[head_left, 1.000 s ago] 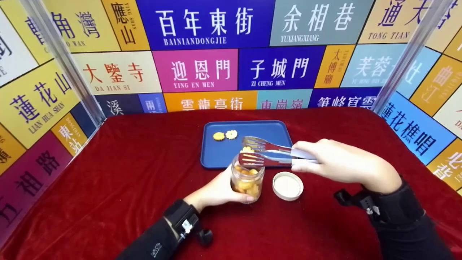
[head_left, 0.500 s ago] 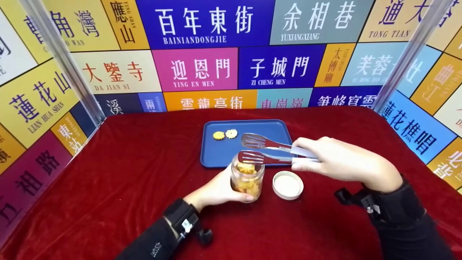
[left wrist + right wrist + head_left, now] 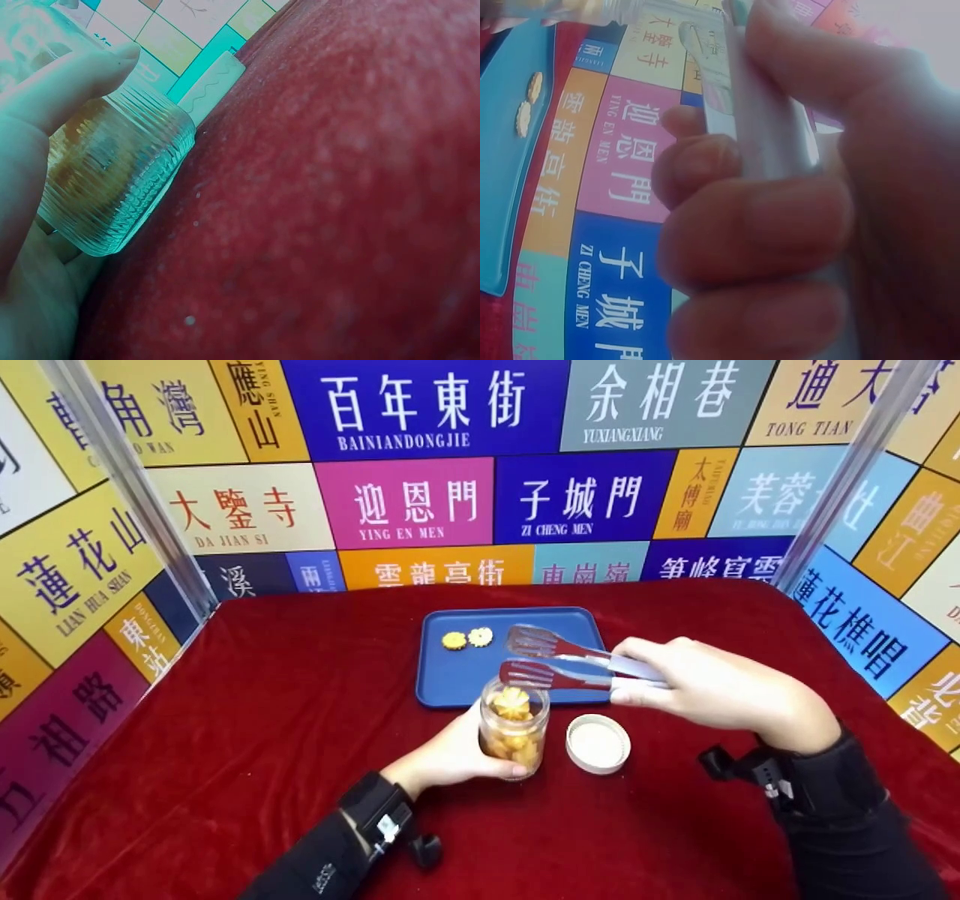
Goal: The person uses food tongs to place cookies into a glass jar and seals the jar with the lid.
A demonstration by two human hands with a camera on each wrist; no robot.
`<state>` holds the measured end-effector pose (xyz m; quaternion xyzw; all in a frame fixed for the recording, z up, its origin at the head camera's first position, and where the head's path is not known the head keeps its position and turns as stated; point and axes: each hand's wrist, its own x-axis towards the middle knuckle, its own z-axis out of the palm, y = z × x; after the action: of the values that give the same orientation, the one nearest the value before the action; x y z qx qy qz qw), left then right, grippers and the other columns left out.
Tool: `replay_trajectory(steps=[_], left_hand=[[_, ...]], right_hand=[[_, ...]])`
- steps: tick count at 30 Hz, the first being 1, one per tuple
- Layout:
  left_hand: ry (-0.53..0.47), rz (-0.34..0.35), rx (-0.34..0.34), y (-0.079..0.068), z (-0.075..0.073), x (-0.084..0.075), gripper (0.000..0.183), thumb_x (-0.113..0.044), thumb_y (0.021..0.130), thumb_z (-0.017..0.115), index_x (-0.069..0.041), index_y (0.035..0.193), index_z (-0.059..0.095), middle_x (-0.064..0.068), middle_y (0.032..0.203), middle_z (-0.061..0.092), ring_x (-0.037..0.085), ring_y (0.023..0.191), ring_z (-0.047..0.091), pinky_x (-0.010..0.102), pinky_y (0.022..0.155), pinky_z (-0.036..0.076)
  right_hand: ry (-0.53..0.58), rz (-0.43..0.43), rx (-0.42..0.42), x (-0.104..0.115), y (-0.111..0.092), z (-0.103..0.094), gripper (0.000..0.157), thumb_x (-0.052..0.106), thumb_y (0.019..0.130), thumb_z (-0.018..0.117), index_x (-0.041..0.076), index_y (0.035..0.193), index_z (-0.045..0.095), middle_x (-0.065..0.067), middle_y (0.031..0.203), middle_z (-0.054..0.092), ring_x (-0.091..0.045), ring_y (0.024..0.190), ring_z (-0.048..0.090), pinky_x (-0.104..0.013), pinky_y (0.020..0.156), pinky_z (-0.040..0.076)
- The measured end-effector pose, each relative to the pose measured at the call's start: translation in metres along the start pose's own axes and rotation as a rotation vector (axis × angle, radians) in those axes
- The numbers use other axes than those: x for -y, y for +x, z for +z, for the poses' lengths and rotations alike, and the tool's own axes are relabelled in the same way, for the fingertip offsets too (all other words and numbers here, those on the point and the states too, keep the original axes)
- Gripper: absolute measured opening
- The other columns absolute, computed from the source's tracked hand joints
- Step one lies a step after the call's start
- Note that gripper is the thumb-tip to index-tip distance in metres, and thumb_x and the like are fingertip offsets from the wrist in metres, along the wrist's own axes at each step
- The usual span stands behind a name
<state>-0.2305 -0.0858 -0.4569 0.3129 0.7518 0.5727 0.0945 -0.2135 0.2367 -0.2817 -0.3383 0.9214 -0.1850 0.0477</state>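
My left hand (image 3: 454, 754) grips a ribbed glass jar (image 3: 514, 742) of yellow flower-shaped biscuits, its fingers around the far side and its thumb across the front. One biscuit (image 3: 511, 703) lies at the top of the pile, just inside the mouth. My right hand (image 3: 701, 686) holds metal tongs (image 3: 574, 679) by their pale handles. The slotted tips are spread apart over the jar's mouth and the tray, with nothing between them. In the right wrist view the fingers (image 3: 757, 232) wrap the tongs' handle. Through the glass, biscuits show in the left wrist view (image 3: 94, 161).
A blue tray (image 3: 450, 686) lies behind the jar, with two biscuits (image 3: 466, 639) near its far left corner. The jar's pale lid (image 3: 598, 745) rests upturned to the right. Red cloth (image 3: 300, 697) covers the table, and a signboard wall (image 3: 420, 502) stands behind.
The tongs have let go of a biscuit, which dropped into the jar's mouth. My right hand has then lifted the tongs slightly up and away, while the left hand stays around the jar.
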Motion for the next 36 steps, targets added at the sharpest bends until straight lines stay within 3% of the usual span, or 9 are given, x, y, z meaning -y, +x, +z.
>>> replay_trajectory(steps=[10, 20, 29, 36], left_hand=[[0.002, -0.021, -0.013, -0.001, 0.0, 0.001, 0.089, -0.017, 0.078, 0.097, -0.014, 0.15, 0.045, -0.002, 0.134, 0.068, 0.014, 0.125, 0.063, 0.034, 0.115, 0.045], [-0.004, -0.016, -0.01, -0.001, 0.0, 0.0, 0.09, -0.017, 0.077, 0.097, -0.017, 0.15, 0.045, -0.004, 0.134, 0.067, 0.013, 0.125, 0.063, 0.034, 0.115, 0.046], [-0.024, -0.006, -0.002, 0.0, -0.001, -0.001, 0.091, -0.016, 0.077, 0.097, -0.018, 0.151, 0.044, -0.004, 0.134, 0.067, 0.014, 0.125, 0.063, 0.034, 0.114, 0.046], [-0.025, -0.014, -0.003, -0.001, -0.001, -0.001, 0.091, -0.017, 0.077, 0.097, -0.018, 0.151, 0.044, -0.004, 0.135, 0.067, 0.014, 0.125, 0.063, 0.034, 0.114, 0.047]], right_hand=[[-0.031, 0.105, -0.028, -0.022, 0.006, 0.0, 0.042, 0.052, 0.105, 0.065, 0.018, 0.13, 0.063, 0.005, 0.088, 0.065, -0.013, 0.073, 0.055, -0.033, 0.066, 0.045], [0.003, 0.142, -0.026, -0.051, 0.019, 0.014, 0.043, 0.053, 0.103, 0.067, 0.015, 0.124, 0.064, 0.002, 0.089, 0.066, -0.016, 0.073, 0.056, -0.035, 0.067, 0.045], [0.021, 0.198, -0.032, -0.072, 0.038, 0.039, 0.045, 0.054, 0.101, 0.07, 0.012, 0.118, 0.063, -0.001, 0.083, 0.064, -0.018, 0.071, 0.056, -0.035, 0.065, 0.045], [0.006, 0.209, -0.046, -0.073, 0.051, 0.059, 0.049, 0.053, 0.101, 0.069, 0.008, 0.116, 0.061, -0.003, 0.079, 0.058, -0.019, 0.07, 0.056, -0.035, 0.064, 0.043]])
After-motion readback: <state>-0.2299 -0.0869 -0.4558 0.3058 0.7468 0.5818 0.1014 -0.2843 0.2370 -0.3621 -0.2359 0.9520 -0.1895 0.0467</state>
